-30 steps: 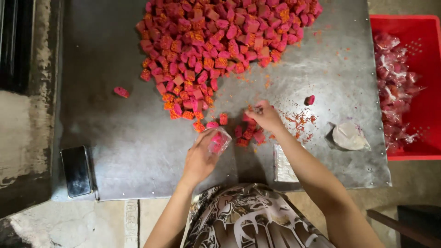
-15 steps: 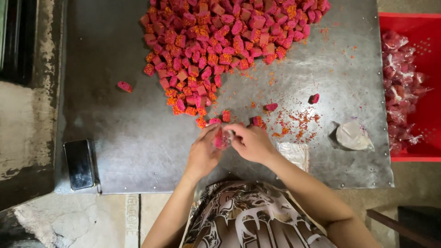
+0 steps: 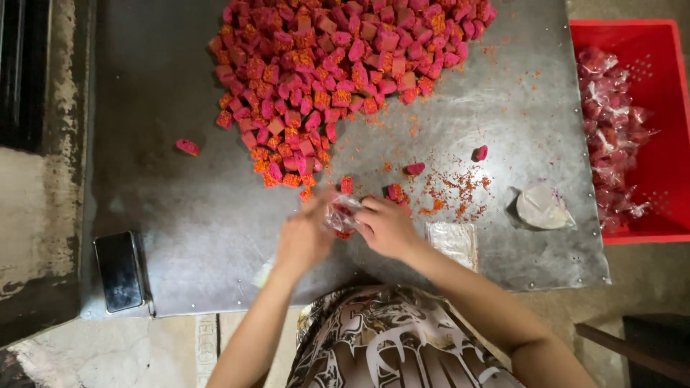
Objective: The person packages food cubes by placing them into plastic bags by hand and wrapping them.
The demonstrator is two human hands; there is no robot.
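My left hand point(image 3: 303, 237) and my right hand point(image 3: 388, 227) meet near the front of a grey metal table point(image 3: 187, 215). Between them they grip a small clear plastic bag point(image 3: 341, 215) with pink pieces inside it. A big heap of pink and orange cube-shaped pieces point(image 3: 338, 72) covers the far middle of the table. A few loose pieces lie just beyond my fingers, one point(image 3: 347, 185) close to the bag, another point(image 3: 415, 169) to the right.
A red crate point(image 3: 668, 129) at the right holds several filled clear bags point(image 3: 611, 136). A stack of flat clear bags point(image 3: 454, 241) lies by my right wrist, a crumpled white bag point(image 3: 544, 208) further right. A dark phone point(image 3: 119, 270) lies front left. One stray piece point(image 3: 188, 146) sits left.
My right hand left the loose pieces and came back to my left hand. Both hands now close together on the small bag.
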